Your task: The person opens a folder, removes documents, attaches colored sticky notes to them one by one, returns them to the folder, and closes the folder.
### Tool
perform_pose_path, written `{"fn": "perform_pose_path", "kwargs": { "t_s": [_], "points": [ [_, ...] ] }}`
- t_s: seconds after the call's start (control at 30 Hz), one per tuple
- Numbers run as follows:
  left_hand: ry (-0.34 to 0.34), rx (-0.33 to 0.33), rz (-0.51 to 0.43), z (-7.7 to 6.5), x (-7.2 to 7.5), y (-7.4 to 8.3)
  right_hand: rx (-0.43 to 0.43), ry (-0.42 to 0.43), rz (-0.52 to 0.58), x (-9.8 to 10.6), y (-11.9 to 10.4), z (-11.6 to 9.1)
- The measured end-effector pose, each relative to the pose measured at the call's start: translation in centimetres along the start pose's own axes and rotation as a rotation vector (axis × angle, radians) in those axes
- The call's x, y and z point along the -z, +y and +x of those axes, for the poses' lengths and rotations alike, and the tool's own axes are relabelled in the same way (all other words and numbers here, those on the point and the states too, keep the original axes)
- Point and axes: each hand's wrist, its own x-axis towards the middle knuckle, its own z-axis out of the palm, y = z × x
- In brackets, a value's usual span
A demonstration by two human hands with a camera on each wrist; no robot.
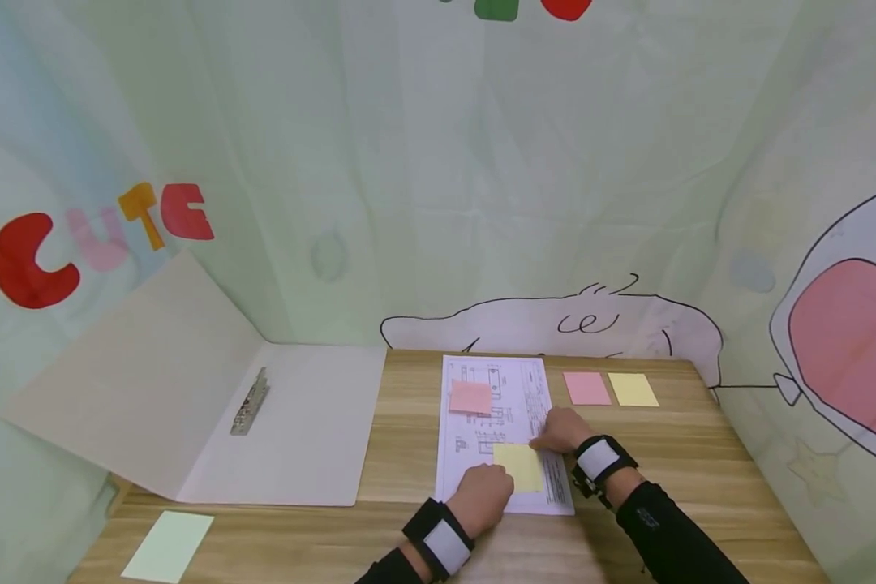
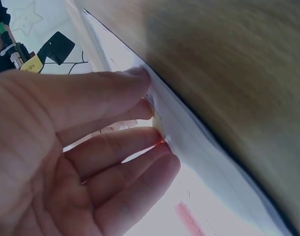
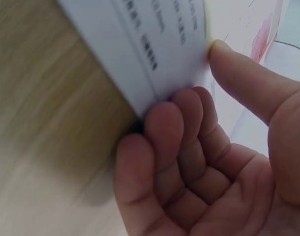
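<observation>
A white sheet with printed technical drawings [image 1: 456, 478] lies on the wooden table, a pink sticky note [image 1: 470, 397] on its upper left. Lower down on the sheet is a yellow sticky note [image 1: 520, 467], between both hands. My left hand [image 1: 479, 496] touches its left edge; in the left wrist view the thumb and bent fingers are apart, tips against the paper. My right hand [image 1: 564, 430] is at the note's upper right corner. Seen from the right wrist, its thumb [image 3: 238, 73] presses at the yellow edge while the loosely curled fingers rest by the sheet's border.
To the left stands an opened white folder [image 1: 314, 422] with a metal clip [image 1: 251, 402]. A pale green paper [image 1: 168, 547] lies at the front left. Loose pink [image 1: 587, 388] and yellow [image 1: 633, 390] notes lie at the back right. Printed curtains hang behind the wooden table [image 1: 672, 470].
</observation>
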Motion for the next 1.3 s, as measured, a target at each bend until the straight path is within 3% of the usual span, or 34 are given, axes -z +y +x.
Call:
{"fn": "perform_pose_path", "kwargs": {
  "t_s": [0.37, 0.57, 0.77, 0.97, 1.07, 1.3],
  "points": [
    [-0.013, -0.037, -0.064, -0.2, 0.4, -0.6, 0.000, 0.011, 0.081, 0.2, 0.9, -0.2],
    [-0.013, -0.022, -0.201, -0.8, 0.8, -2.2, 0.067, 0.074, 0.041, -0.5, 0.6, -0.7],
    [0.009, 0.018, -0.306, -2.7, 2.3, -4.5, 0.087, 0.118, 0.029, -0.6, 0.5, -1.9],
    [0.081, 0.100, -0.331, -5.5, 2.8, -7.3, 0.112, 0.102, 0.027, -0.8, 0.6, -2.7],
    [0.109, 0.112, -0.309, -6.4, 2.5, -7.9, 0.145, 0.104, 0.020, -1.1, 0.8, -3.0],
    [-0.025, 0.081, -0.251, -6.2, 1.8, -6.1, 0.233, 0.092, -0.156, -1.8, 1.6, -4.3]
  ]
}}
